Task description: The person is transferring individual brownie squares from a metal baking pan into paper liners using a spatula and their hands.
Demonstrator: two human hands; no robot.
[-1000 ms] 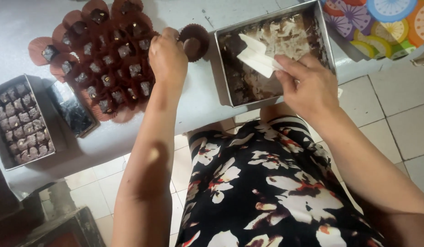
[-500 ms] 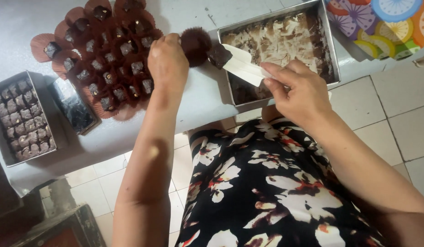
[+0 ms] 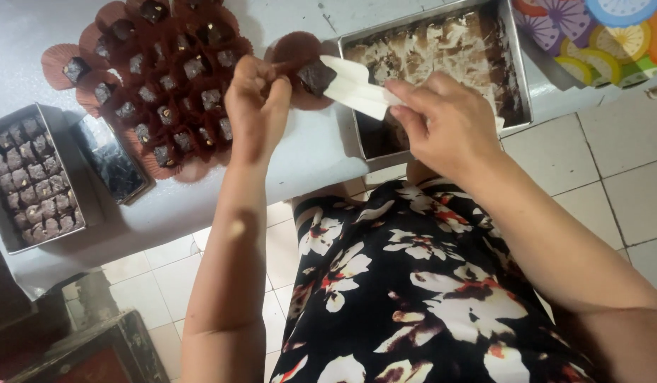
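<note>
Pinching a brown paper cup (image 3: 294, 51), the left hand (image 3: 256, 106) receives a chocolate square (image 3: 316, 75) off the white scraper (image 3: 357, 89) gripped by the right hand (image 3: 445, 124); filled cups (image 3: 165, 85) crowd ten o'clock; the steel tray (image 3: 516, 78) at one o'clock looks nearly emptied.

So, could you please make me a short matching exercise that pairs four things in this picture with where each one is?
Things:
1. white scraper
2. brown square piece
3. paper cup
4. small tin of squares

Places:
A. at the left edge of the table
B. resting on the tip of the scraper
C. pinched in the left hand
D. held in the right hand, reaching out of the large metal tray

Pairs: 1-D, 2-B, 3-C, 4-A
</note>
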